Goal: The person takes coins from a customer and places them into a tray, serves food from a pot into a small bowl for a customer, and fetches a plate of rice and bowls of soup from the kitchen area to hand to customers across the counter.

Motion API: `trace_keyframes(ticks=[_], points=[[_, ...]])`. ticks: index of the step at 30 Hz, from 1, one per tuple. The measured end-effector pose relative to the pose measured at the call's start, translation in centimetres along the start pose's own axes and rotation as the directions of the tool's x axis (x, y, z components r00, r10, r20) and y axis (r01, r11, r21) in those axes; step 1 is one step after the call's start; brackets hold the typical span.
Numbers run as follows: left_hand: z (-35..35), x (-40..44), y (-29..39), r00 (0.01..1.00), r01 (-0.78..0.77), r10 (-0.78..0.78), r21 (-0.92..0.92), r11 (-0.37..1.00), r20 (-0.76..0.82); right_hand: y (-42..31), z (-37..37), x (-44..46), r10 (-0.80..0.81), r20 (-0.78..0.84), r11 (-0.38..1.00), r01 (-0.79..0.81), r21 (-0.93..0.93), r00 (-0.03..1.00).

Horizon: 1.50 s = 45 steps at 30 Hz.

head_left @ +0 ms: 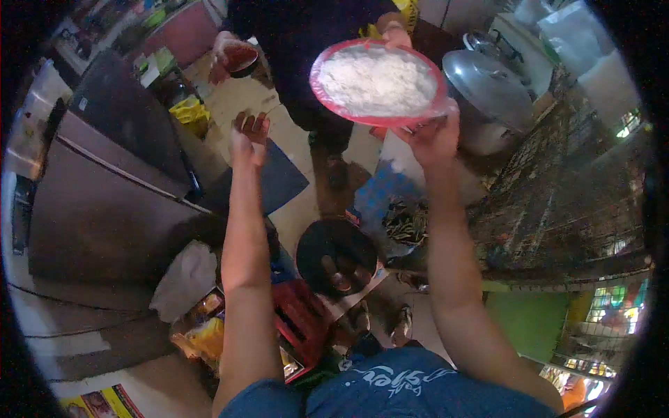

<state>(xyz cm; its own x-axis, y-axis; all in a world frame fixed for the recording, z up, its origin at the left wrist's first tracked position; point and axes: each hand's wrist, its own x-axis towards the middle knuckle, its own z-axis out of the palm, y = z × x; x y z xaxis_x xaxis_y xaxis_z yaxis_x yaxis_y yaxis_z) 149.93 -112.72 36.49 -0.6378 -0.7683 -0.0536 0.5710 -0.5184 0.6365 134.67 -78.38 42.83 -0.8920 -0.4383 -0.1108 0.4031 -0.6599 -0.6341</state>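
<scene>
My right hand (435,137) grips the near rim of a red basin (322,102) from below. Heaped in the basin is a white, flour-like mass (380,80). On the far rim rests another person's hand (395,35). To the left, my left hand (250,134) is held up in the air, fingers partly bent and apart, with nothing in it. Beyond it, the other person's second hand (221,57) is by a small dark red bowl (241,56).
The other person in dark clothes (300,42) stands opposite me. A large lidded metal pot (486,87) is at right, beside a wire mesh (557,188). A grey fridge (104,202) fills the left. Below are a round black stool-like object (336,254) and a red crate (303,320).
</scene>
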Motion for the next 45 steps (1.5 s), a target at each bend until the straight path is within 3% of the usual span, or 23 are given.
trace_keyframes(ticks=[2,3,4,7,9,12,13,15,17,18,20,22,24,28,30,31,33,36,39,41,42,43,45], points=[[-0.1,0.1,0.4,0.999,-0.048,0.049,-0.034,0.998,0.016,-0.2,0.7,-2.0,-0.022,0.337,0.993,-0.017,0.115,0.941],[-0.4,0.8,0.4,0.999,-0.048,0.048,-0.031,0.998,0.008,-0.1,1.2,-2.6,-0.196,0.469,0.976,0.126,0.177,0.861],[-0.5,1.6,0.5,0.999,-0.042,0.044,-0.073,0.996,0.018,-0.1,1.3,-3.5,-0.191,0.468,0.977,0.122,0.175,0.863],[0.0,2.2,0.7,0.998,-0.044,0.051,-0.136,0.990,0.045,-0.2,0.0,-5.3,-0.150,0.337,0.987,0.162,-0.006,0.929],[1.2,1.4,1.0,0.997,-0.048,0.058,-0.147,0.988,0.058,-0.4,-1.5,-5.6,0.062,0.119,0.998,-0.061,-0.008,0.991],[3.7,0.4,1.8,0.997,-0.050,0.059,-0.156,0.987,0.058,-0.9,-0.8,-8.0,0.040,0.015,0.992,-0.038,-0.120,0.999],[4.9,0.1,2.1,0.994,-0.067,0.079,-0.145,0.987,0.076,-1.1,-1.0,-7.9,0.039,0.005,0.992,-0.038,-0.121,0.999],[6.1,1.1,1.4,0.993,-0.066,0.077,-0.123,0.990,0.088,-1.8,-1.5,-7.0,0.081,0.188,0.996,-0.072,-0.056,0.979],[6.0,2.0,2.1,0.961,-0.155,0.193,-0.194,0.969,0.196,-1.9,-1.2,-7.1,0.076,0.100,0.996,-0.070,-0.064,0.992],[6.1,2.3,2.4,0.965,-0.143,0.179,-0.188,0.972,0.193,-2.0,-0.8,-7.2,0.065,0.031,0.995,-0.063,-0.078,0.997],[6.3,2.6,2.9,0.918,-0.044,0.197,-0.406,0.913,0.343,-2.9,0.0,-7.4,0.113,0.061,0.992,-0.109,-0.058,0.992],[6.9,3.0,2.9,0.924,-0.036,0.186,-0.409,0.912,0.335,-3.7,0.1,-7.1,0.158,0.087,0.987,-0.154,-0.042,0.984],[6.6,3.8,2.6,0.872,0.119,0.078,-0.364,0.924,0.483,-4.6,-0.2,-6.3,0.213,0.105,0.977,-0.211,-0.029,0.971],[9.0,2.5,2.2,0.893,-0.005,0.158,-0.342,0.940,0.421,-6.6,1.4,-6.5,0.256,0.057,0.967,-0.256,-0.003,0.965],[9.0,3.2,2.7,0.959,-0.069,0.166,-0.379,0.923,0.230,-7.4,1.1,-6.1,0.335,0.049,0.942,-0.334,-0.029,0.941],[8.0,3.9,2.8,0.947,0.024,0.101,-0.382,0.924,0.304,-7.9,1.0,-5.5,0.336,0.041,0.942,-0.335,-0.024,0.941],[9.0,3.7,2.6,0.930,0.048,0.110,-0.411,0.910,0.352,-8.9,0.9,-4.3,0.441,0.043,0.897,-0.442,0.011,0.896],[9.1,3.2,3.2,0.934,-0.017,0.150,-0.380,0.925,0.323,-9.5,1.9,-5.4,0.419,0.016,0.908,-0.418,-0.025,0.908],[11.2,5.7,1.0,0.933,-0.212,0.234,-0.106,0.971,0.272,-8.7,0.9,-4.9,0.343,-0.194,0.919,-0.371,-0.136,0.919],[12.1,6.9,-0.2,0.905,-0.335,0.307,0.047,0.941,0.295,-9.7,2.2,-4.1,0.428,-0.132,0.893,-0.441,-0.089,0.894],[11.6,8.1,-0.4,0.891,-0.336,0.302,0.045,0.941,0.339,-9.8,2.6,-3.5,0.480,-0.087,0.873,-0.485,-0.049,0.873],[13.2,8.0,-0.3,0.912,-0.334,0.300,0.080,0.939,0.280,-9.1,1.4,-2.5,0.500,-0.047,0.864,-0.502,-0.052,0.865],[14.3,5.0,-0.2,0.960,-0.226,0.221,0.015,0.974,0.172,-7.4,-1.7,-4.3,0.281,-0.281,0.936,-0.326,-0.130,0.918]])
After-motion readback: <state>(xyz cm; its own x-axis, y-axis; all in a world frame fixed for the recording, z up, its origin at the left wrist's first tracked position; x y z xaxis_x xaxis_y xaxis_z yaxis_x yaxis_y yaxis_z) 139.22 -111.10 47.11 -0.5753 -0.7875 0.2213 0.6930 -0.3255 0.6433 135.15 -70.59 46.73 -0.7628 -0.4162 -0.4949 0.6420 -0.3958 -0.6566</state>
